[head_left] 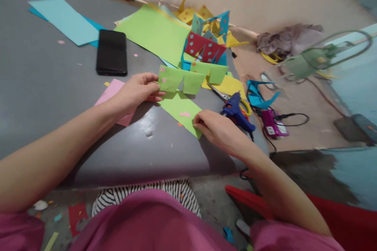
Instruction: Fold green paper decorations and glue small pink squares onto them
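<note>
A notched green card (171, 79) is pinched by the left hand (140, 89) above a green strip (173, 106) bearing pink squares (187, 115) on the worktop (70, 94). The strip's near end is touched by the right hand (220, 130), fingertips closed, contents hidden. Square placement seems in hand, calling for fine pinching.

There are one bare left hand (143, 89) and one bare right hand (219, 131), two notched lime-green paper pieces (193, 83), one lime-green paper strip (173, 106) bearing two loose pink paper squares (187, 114), one black rectangular phone (111, 52), one dark-blue plastic glue gun (233, 108), and one pair of yellow-handled metal scissors (246, 106). The yellow paper pieces (188, 15) overlap too much to count.
</note>
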{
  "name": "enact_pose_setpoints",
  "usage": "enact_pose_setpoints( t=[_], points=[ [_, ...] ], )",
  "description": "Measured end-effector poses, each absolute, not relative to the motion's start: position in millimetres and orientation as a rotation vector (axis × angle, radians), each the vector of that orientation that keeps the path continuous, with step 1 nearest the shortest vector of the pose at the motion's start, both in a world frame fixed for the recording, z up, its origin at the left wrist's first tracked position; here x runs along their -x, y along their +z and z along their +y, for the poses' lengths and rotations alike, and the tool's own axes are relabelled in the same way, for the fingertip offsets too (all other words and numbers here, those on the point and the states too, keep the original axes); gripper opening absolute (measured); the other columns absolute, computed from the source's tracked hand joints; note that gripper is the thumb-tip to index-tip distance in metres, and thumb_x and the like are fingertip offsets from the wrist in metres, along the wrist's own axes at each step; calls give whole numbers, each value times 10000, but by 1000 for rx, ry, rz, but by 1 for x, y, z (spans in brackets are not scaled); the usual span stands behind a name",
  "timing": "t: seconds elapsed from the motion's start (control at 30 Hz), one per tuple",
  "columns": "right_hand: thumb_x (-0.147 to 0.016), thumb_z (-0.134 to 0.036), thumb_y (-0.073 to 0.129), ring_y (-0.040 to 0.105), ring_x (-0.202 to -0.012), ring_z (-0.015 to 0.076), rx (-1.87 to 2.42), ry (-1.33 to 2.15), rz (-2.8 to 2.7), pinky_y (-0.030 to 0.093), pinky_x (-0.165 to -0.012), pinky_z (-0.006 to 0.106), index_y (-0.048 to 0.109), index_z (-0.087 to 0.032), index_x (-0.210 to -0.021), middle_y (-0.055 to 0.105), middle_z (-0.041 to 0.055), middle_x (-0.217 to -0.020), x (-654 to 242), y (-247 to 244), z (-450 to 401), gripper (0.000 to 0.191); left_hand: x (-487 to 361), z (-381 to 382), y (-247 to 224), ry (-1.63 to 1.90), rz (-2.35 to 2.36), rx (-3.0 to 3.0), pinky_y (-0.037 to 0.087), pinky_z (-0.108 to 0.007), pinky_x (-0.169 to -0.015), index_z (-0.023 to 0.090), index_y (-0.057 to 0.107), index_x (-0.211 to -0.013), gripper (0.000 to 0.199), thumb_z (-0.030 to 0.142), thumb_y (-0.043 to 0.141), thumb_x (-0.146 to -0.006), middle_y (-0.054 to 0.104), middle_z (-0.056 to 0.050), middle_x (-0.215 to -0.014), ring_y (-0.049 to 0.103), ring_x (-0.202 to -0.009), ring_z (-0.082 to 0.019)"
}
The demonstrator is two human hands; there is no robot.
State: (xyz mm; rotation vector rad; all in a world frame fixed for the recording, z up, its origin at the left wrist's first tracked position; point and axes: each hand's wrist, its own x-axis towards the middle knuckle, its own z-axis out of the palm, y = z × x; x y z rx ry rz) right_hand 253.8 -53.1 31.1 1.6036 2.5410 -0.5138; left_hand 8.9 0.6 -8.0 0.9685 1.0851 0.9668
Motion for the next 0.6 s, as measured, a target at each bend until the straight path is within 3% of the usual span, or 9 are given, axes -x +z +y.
enact_pose_setpoints(
  t=[0.13, 0.33, 0.6],
  points=[
    [-899, -266, 539, 614, -712, 202, -1663, -486, 2527, 400, -587, 293, 592, -205, -855, 691, 70, -838, -258, 32, -55, 92, -8, 3, -8, 950, 1037, -984, 594, -227, -742, 162, 674, -935, 137, 123, 608, -822, 731, -53, -971, 700, -780, -110],
    [-919, -297, 433, 622, -728, 217, -1636, -591, 2454, 411, -616, 308, 582, -206, -839, 698, 83, -851, -257, 32, -47, 192, -6, 5, -10, 953, 1031, -999, 586, -226, -747, 155, 678, -974, 191, 86, 566, -836, 732, -66, -1046, 700, -800, -107],
    [-930, -292, 464, 544, -697, 174, -1793, -662, 2508, 378, -642, 286, 546, -198, -855, 642, 59, -821, -269, 42, -52, 145, -9, 0, -5, 956, 1129, -959, 592, -225, -714, 143, 704, -976, 168, 119, 644, -821, 744, -70, -998, 710, -800, -128]
  ],
)
